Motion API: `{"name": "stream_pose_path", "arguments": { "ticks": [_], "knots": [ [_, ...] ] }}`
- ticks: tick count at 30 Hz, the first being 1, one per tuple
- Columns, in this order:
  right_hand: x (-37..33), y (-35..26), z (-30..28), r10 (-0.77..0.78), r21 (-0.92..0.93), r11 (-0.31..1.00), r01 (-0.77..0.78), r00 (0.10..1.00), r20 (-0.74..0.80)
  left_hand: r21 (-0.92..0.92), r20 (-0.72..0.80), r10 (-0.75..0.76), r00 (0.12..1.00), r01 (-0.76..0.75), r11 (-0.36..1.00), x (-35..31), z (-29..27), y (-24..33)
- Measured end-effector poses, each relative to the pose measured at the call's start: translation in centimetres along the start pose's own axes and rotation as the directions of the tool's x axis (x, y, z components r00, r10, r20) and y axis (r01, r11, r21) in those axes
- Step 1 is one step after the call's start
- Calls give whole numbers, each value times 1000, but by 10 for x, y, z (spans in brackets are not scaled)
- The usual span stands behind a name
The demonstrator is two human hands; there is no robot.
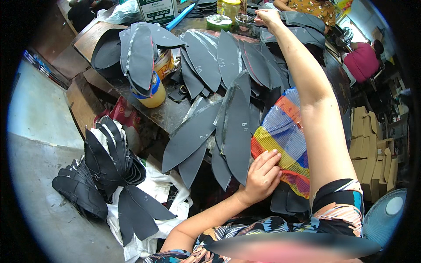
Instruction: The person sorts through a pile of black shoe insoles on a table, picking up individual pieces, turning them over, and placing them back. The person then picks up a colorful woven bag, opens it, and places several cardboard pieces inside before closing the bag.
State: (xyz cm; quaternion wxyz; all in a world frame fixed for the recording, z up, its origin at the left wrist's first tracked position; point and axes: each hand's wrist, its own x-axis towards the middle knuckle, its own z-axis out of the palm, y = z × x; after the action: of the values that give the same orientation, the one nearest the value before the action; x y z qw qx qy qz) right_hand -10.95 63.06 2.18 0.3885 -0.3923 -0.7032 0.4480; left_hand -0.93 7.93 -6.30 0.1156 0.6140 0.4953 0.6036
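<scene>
My left hand lies with its fingers stretched out on the lower left part of a striped mesh cloth in red, yellow and blue. Just left of it, dark grey leaf-shaped foam pieces hang over the near edge of the worktable in overlapping layers; some carry chalk marks. My right arm stretches across the cloth to the far side. There my right hand is bent into a pinch beside a small open jar; what its fingers hold, if anything, is too small to make out.
A green-rimmed tub and a yellow jar stand at the back. A blue-rimmed jar props more pieces at left. Black stitched pieces lie bundled at lower left. Cardboard and a fan are right. Other people sit behind.
</scene>
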Motion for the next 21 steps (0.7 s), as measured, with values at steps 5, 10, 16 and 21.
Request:
{"name": "stream_pose_path", "arguments": {
  "ticks": [5, 10, 16, 21],
  "knots": [
    [-3, 3, 15, -28, 231, 973, 21, 999, 26, -6, -17, 12, 1000, -12, 1000, 0, 1, -2],
    [-54, -49, 3, -34, 106, 994, -15, 896, 442, -3, -22, 39, 999, -39, 999, 4, -2, -7],
    [-184, -113, -54, -116, -294, 897, 329, 819, 562, 26, -23, 43, 999, -43, 999, 4, -1, -6],
    [-320, -127, -124, -135, -588, 576, 568, 775, 617, 65, -17, 65, 998, -63, 996, 4, 0, -6]
  ]
}}
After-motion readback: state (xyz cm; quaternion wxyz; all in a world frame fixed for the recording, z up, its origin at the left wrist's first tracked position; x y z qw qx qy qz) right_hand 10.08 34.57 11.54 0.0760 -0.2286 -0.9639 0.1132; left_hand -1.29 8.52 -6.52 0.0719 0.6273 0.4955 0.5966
